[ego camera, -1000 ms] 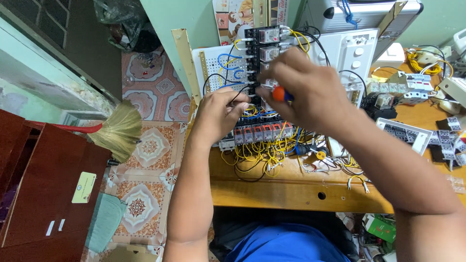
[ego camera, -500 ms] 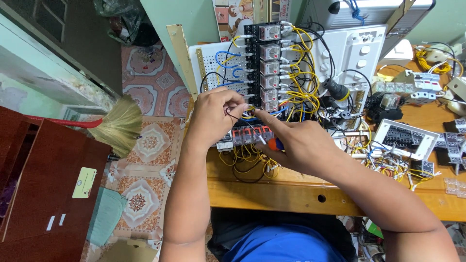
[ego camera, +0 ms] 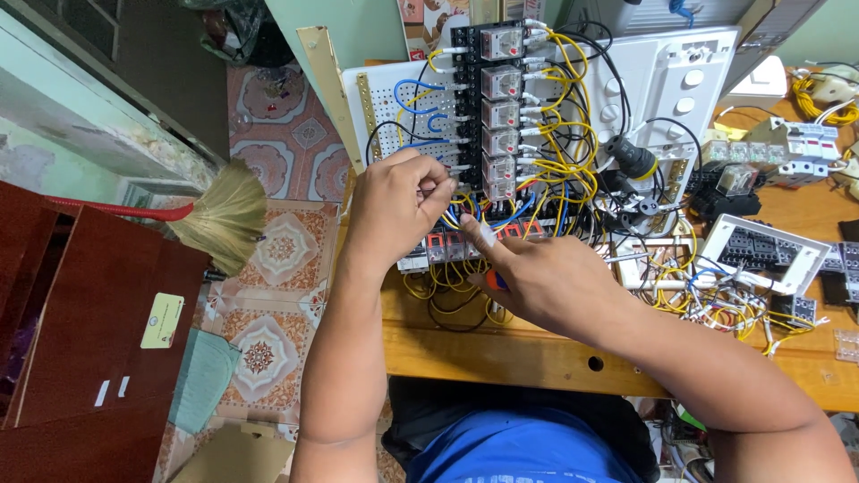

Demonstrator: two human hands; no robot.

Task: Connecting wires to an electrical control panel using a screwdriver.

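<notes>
The right hand (ego camera: pixel 546 282), having dropped from the relay column (ego camera: pixel 501 107), is now pointing a finger at the breaker row (ego camera: pixel 465 243) on the bench (ego camera: pixel 537 353), while the left hand (ego camera: pixel 398 201) is pinching a wire (ego camera: pixel 452 183) beside it.

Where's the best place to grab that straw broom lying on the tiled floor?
Probably by the red handle, closing the fingers around it from above. The broom lies flat, its handle a thin straight rod, while the straw head fans out wide and loose, too soft to hold firmly.
</notes>
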